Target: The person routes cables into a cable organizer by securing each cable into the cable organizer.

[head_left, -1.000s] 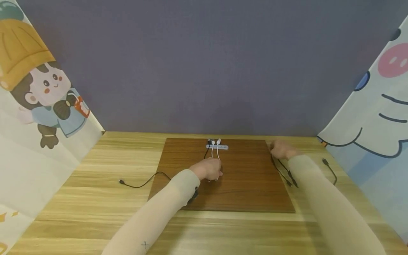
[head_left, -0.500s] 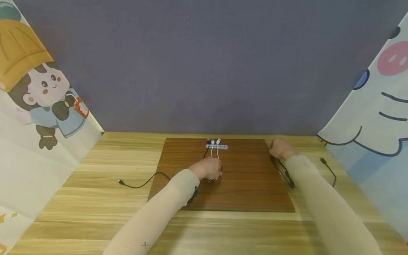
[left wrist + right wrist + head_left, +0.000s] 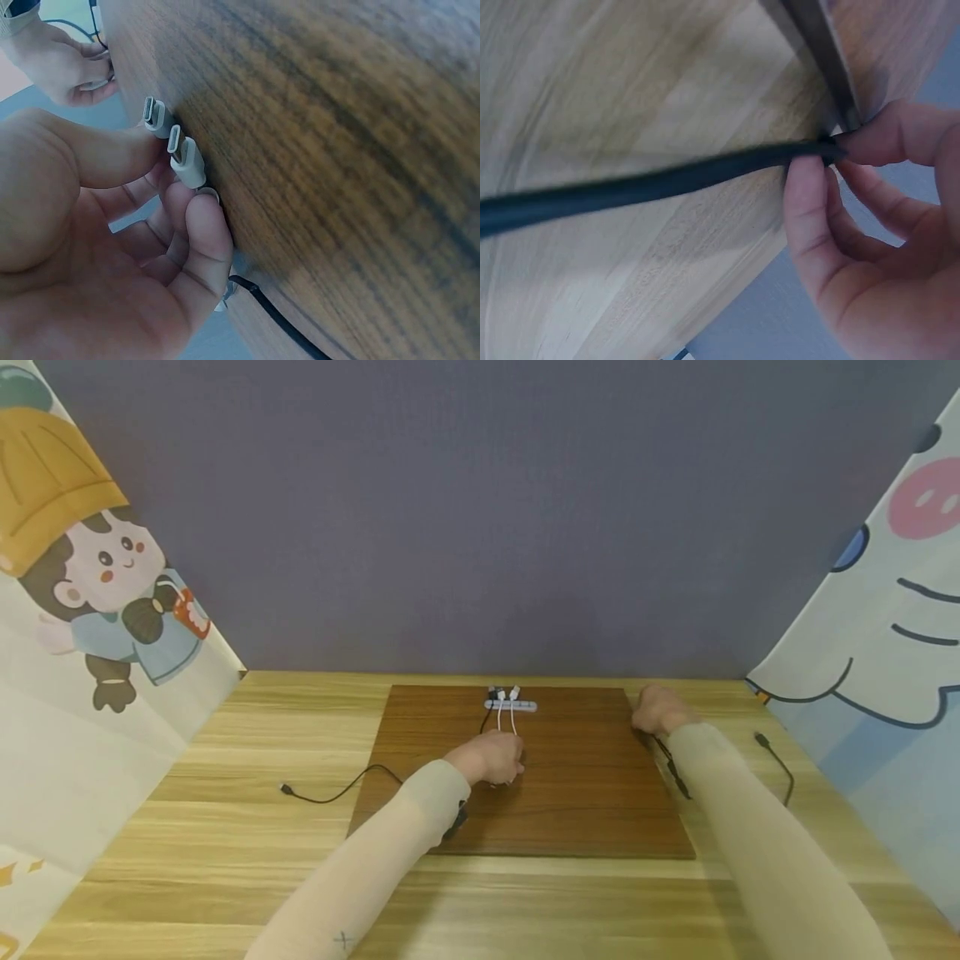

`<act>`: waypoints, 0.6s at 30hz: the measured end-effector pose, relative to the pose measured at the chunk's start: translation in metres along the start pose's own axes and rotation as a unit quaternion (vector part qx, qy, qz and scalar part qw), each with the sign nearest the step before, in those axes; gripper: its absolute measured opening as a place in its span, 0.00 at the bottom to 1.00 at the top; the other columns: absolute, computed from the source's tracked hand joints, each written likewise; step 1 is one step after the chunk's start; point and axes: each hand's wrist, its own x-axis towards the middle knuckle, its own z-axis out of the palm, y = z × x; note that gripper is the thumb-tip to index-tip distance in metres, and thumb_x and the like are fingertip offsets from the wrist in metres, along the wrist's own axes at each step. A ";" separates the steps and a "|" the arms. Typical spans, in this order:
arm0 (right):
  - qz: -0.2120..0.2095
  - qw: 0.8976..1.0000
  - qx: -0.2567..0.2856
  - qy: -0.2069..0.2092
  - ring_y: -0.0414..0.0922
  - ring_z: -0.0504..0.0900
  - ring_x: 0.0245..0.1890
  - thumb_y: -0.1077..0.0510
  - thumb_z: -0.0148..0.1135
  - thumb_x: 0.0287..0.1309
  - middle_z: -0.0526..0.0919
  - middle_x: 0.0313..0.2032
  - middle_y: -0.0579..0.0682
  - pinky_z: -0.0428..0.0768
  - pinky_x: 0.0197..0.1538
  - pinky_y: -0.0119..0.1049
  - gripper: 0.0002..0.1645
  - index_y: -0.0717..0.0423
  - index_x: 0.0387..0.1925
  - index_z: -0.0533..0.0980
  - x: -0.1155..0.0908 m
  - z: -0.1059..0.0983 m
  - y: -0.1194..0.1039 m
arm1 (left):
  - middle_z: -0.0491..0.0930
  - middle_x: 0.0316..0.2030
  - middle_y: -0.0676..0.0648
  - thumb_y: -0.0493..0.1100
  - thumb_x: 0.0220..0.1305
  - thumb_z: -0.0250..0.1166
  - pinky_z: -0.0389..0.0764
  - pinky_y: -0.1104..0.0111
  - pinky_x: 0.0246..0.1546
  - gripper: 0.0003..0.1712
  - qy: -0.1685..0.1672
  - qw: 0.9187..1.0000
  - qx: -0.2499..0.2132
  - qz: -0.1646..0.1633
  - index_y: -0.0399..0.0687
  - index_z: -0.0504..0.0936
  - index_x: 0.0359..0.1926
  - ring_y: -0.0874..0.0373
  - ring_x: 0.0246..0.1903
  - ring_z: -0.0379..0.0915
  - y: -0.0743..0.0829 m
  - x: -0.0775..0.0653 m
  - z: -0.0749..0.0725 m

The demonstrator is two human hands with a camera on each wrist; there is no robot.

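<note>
In the head view my left hand (image 3: 491,757) is over the middle of the brown board (image 3: 585,777). It pinches two white cables; their USB-C plugs (image 3: 187,161) stick out between thumb and fingers in the left wrist view. The upper ends of these cables sit in a pale cable clip (image 3: 528,706) at the board's back, beside a black plug (image 3: 492,692). By the board's right back corner my right hand (image 3: 660,710) pinches a black cable (image 3: 667,180) between thumb and fingers. Its slack (image 3: 677,775) trails toward the front; the pinched end is mostly hidden.
Another black cable (image 3: 352,783) runs from the light wooden table (image 3: 225,877) onto the board at left. Right of my right forearm lies a black cable with a plug (image 3: 762,740). A grey panel (image 3: 480,527) rises behind the table, with printed cloths on both sides.
The black cable's trailing lengths by my right hand have drawn closer together and slightly back. My right hand has shifted a little. My left hand stays in place.
</note>
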 end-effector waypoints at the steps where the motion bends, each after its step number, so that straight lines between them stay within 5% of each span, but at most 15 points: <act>1: -0.002 1.000 0.000 0.000 0.57 0.77 0.38 0.65 0.54 0.56 0.75 0.53 0.75 0.80 0.45 0.51 0.26 0.79 0.54 0.70 0.000 0.000 0.000 | 0.77 0.28 0.52 0.44 0.76 0.59 0.76 0.70 0.31 0.07 -0.001 1.000 -0.002 -0.001 0.46 0.79 0.41 0.60 0.29 0.72 0.000 0.000 0.000; 3: -0.006 1.000 0.004 0.004 0.56 0.78 0.37 0.65 0.54 0.53 0.78 0.48 0.73 0.81 0.42 0.49 0.23 0.78 0.49 0.72 0.000 0.001 0.002 | 0.77 0.28 0.52 0.44 0.76 0.60 0.75 0.70 0.30 0.07 -0.002 1.000 -0.005 -0.004 0.46 0.79 0.40 0.60 0.28 0.72 0.000 -0.001 0.000; 6: -0.004 1.000 0.027 -0.003 0.49 0.77 0.28 0.66 0.54 0.51 0.79 0.32 0.61 0.81 0.32 0.41 0.03 0.65 0.28 0.72 0.001 0.001 0.004 | 0.77 0.28 0.52 0.44 0.76 0.60 0.75 0.70 0.31 0.07 -0.002 1.000 -0.008 -0.007 0.46 0.79 0.41 0.60 0.29 0.72 0.000 -0.001 0.001; 10: 0.002 0.998 0.057 -0.010 0.43 0.74 0.22 0.65 0.55 0.54 0.72 0.24 0.50 0.79 0.27 0.34 0.12 0.52 0.20 0.65 0.001 0.002 0.007 | 0.77 0.30 0.52 0.44 0.75 0.60 0.75 0.70 0.32 0.07 -0.002 1.000 -0.011 -0.010 0.46 0.79 0.43 0.60 0.29 0.72 -0.001 -0.001 0.001; 14: 0.002 0.998 0.063 -0.008 0.50 0.79 0.29 0.64 0.56 0.58 0.77 0.33 0.61 0.84 0.34 0.40 0.07 0.66 0.30 0.71 0.000 0.002 0.009 | 0.78 0.31 0.52 0.44 0.75 0.60 0.76 0.70 0.31 0.08 -0.005 1.000 -0.022 -0.013 0.45 0.80 0.45 0.60 0.29 0.73 -0.001 -0.002 0.001; 18: -0.016 0.998 0.054 0.000 0.68 0.78 0.51 0.60 0.57 0.63 0.72 0.55 0.79 0.80 0.55 0.58 0.29 0.81 0.57 0.66 -0.002 0.001 0.007 | 0.78 0.31 0.52 0.44 0.76 0.60 0.76 0.70 0.32 0.08 -0.008 1.000 -0.026 -0.015 0.44 0.80 0.47 0.60 0.29 0.73 0.000 -0.002 0.002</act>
